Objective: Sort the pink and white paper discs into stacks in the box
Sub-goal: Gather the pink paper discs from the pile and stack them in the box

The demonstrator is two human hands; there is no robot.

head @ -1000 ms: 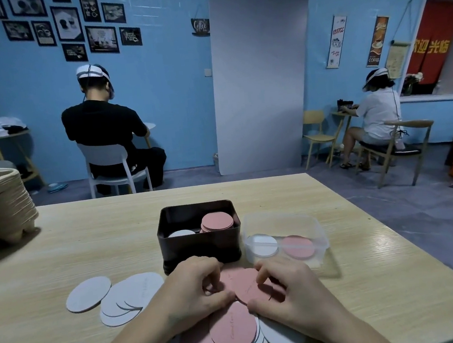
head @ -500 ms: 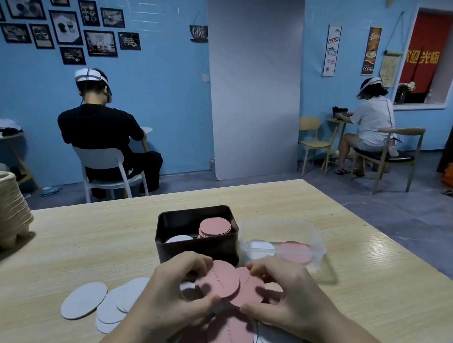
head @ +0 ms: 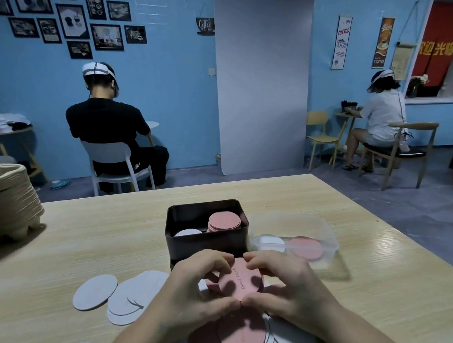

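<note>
Pink discs, fanned half a second ago, are now squared into one stack. It sits just before the dark box, toward the table's near edge. Left hand and right hand both pinch its rim, thumbs meeting.

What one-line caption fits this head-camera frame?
Left hand and right hand grip a bunch of pink discs near the dark box, which holds a pink stack and white discs.

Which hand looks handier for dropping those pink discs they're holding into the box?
Probably the right hand: both it and the left hand grip the pink discs, but the pink stack sits in the right half of the box, nearer that side.
</note>
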